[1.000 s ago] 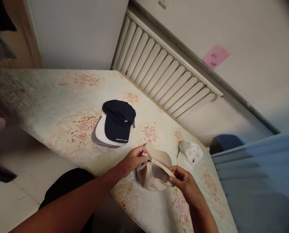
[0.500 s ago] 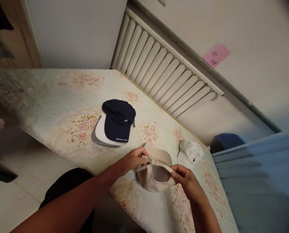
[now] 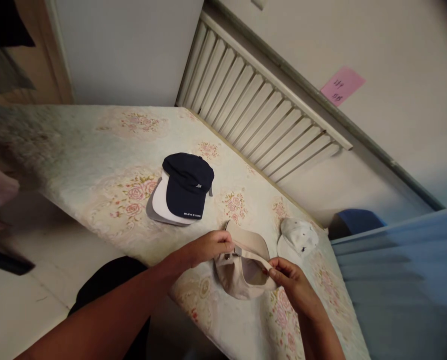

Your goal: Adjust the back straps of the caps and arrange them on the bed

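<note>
A beige cap point(image 3: 238, 272) lies upside down near the front edge of the floral-covered table point(image 3: 95, 150). My left hand point(image 3: 208, 247) pinches its rear strap on the left side. My right hand point(image 3: 289, 275) pinches the rim of the same cap on the right. Both hands have their fingers closed on the fabric. The cap's brim points away from me.
A stack of caps with a navy cap point(image 3: 187, 182) on top lies further back on the table. A white cap point(image 3: 298, 235) sits to the right of the beige one. A white radiator point(image 3: 261, 105) runs along the wall, a pink note point(image 3: 342, 86) above it. A blue bin point(image 3: 358, 221) stands beyond the table's corner.
Both hands have kept their hold on the beige cap, shifting a little along its rim and strap. The view has drifted slightly.
</note>
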### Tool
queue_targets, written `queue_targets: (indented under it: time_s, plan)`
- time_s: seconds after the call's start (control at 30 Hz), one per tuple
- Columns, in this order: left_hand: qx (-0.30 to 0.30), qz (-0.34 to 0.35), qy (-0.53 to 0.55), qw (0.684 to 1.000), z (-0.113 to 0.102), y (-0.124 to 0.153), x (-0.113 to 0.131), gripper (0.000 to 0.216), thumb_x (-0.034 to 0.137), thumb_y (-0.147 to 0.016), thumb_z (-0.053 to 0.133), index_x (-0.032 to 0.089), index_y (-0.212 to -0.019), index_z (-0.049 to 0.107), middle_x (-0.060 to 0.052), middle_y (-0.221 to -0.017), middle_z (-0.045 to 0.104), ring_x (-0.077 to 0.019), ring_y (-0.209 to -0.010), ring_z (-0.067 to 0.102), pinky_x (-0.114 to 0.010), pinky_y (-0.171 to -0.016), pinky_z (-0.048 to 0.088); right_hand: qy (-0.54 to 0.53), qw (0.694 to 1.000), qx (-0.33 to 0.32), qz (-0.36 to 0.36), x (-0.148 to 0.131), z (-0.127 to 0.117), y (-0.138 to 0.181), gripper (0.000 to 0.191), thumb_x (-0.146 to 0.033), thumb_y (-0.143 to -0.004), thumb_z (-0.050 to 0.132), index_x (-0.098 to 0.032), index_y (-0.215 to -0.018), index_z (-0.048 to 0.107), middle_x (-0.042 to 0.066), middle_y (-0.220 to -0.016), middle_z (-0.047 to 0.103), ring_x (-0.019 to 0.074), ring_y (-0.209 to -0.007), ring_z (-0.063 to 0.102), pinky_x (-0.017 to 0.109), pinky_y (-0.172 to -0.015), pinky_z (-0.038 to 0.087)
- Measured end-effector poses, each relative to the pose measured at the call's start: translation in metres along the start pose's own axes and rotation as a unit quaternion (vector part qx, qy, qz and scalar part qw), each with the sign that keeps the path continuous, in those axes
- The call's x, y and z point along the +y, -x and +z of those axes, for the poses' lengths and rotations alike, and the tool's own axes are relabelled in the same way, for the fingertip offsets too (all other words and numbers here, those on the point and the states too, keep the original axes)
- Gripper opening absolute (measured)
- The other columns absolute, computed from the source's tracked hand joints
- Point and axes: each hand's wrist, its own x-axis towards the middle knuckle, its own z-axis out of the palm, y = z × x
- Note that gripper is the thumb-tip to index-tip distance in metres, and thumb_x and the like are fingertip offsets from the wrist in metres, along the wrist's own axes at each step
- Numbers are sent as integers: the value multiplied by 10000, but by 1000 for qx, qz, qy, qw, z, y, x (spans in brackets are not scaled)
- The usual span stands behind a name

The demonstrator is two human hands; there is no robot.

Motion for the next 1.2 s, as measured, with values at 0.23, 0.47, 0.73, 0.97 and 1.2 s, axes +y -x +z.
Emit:
queue_targets:
  time_s: [0.23,0.47,0.73,0.97,1.2]
  plan:
    - [3,-3,6,1000,2,0,3,163,316,-747,544,159,-706,526,44,-654,435,-94,-616,351,-218,-550,249,164,986,22,-34,-34,24,8,236,-387,-759,621,-195,-895,640,13,-769,618,164,-692,538,278,-597,406]
    - [-16,-4,24,1000,2,2,3,177,335,-750,546,159,-731,537,43,-641,463,-94,-602,389,-220,-558,269,291,946,27,-141,-57,64,-5,299,-320,-765,631,-238,-1053,633,49,-1032,667,220,-926,592,351,-846,434]
    - [-36,0,1,999,2,2,3,153,307,-741,525,165,-687,512,56,-604,401,-86,-573,336,-227,-532,226,327,931,-6,-163,-59,76,-17,151,-233,-775,596,-234,-912,659,17,-850,674,171,-752,584,279,-698,414]
    - [-55,-4,-15,998,1,4,7,157,308,-746,508,163,-710,557,45,-617,427,-95,-594,361,-231,-554,242,325,935,-1,-142,-57,67,-11,104,-228,-753,600,-222,-839,659,-8,-744,650,151,-654,548,263,-630,390]
    - [-92,-23,-25,995,0,4,10,111,252,-722,495,166,-658,520,52,-596,403,-87,-565,331,-232,-533,220,331,934,-15,-135,-56,65,-10,144,-194,-746,589,-227,-862,666,-7,-766,648,152,-665,549,264,-633,386]
